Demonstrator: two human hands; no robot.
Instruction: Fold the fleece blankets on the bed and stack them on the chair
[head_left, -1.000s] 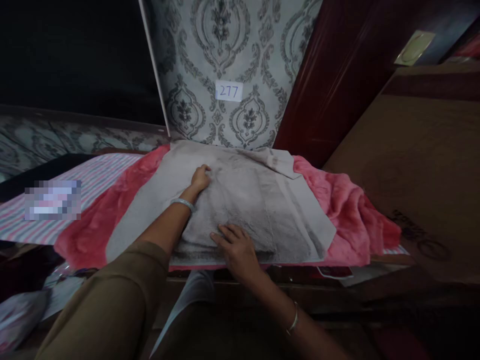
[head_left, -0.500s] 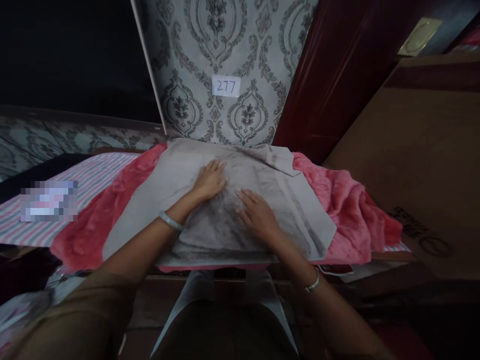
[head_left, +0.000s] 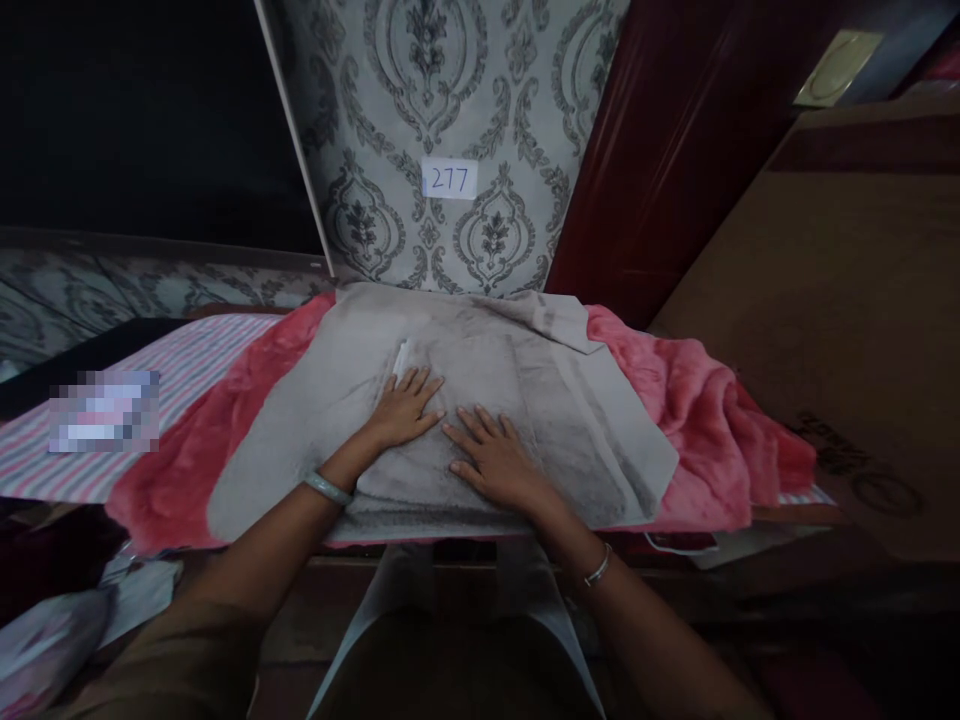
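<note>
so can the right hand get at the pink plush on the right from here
Probably yes: the right hand rests on the grey fabric, seemingly gripping nothing, and only more of that fabric lies between it and the pink plush.

Two hands (head_left: 406, 409) (head_left: 496, 460), two bracelets (head_left: 327, 488) (head_left: 598, 567). One spread of grey cloth (head_left: 292, 430), layers too blended to count; pink plush (head_left: 217, 430) in two broad stretches. One numbered card (head_left: 450, 179), one cardboard box (head_left: 832, 320), one dark screen (head_left: 142, 120).

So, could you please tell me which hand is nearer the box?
The right hand: it lies on the grey cloth, left of the box; the left hand is farther left.
</note>
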